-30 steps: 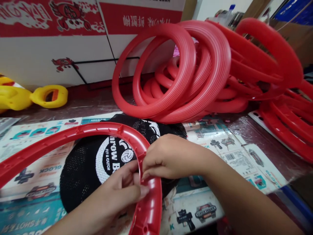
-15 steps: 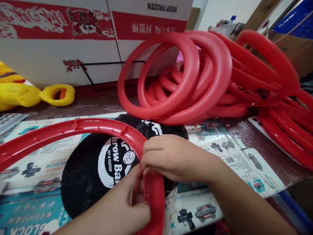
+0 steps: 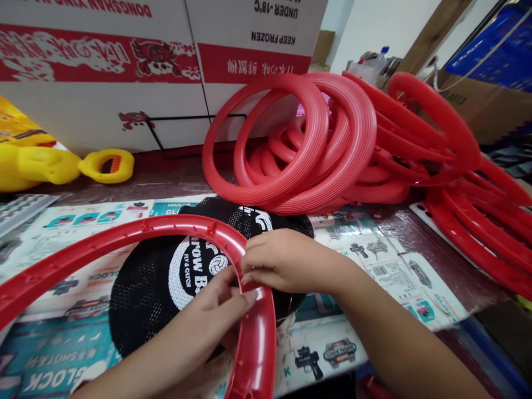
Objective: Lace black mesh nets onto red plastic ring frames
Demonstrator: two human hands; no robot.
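A red plastic ring (image 3: 255, 354) with a hollow, ribbed channel facing up fills the lower left and reaches out of view. My left hand (image 3: 220, 305) is closed on its inner edge, thumb over the channel and fingers beneath. Across the same stretch lies my right hand (image 3: 276, 263), fingers curled and tips pressed together at the ring's edge. Whether a small part is in that pinch is hidden. Under the ring are black mesh discs with white print, one disc (image 3: 139, 299) partly inside its opening and another overlapping behind.
Ribbed red rings (image 3: 266, 191) lean in a pile at the back, with more hollow red rings (image 3: 457, 210) to the right. A white carton (image 3: 100, 116) stands behind. Yellow plastic pieces (image 3: 54, 164) lie at left. Printed cardboard (image 3: 374, 288) covers the tabletop.
My left thumb has moved up along the channel, closer to my right fingers. The right hand keeps its place on the ring. The camera view has shifted slightly.
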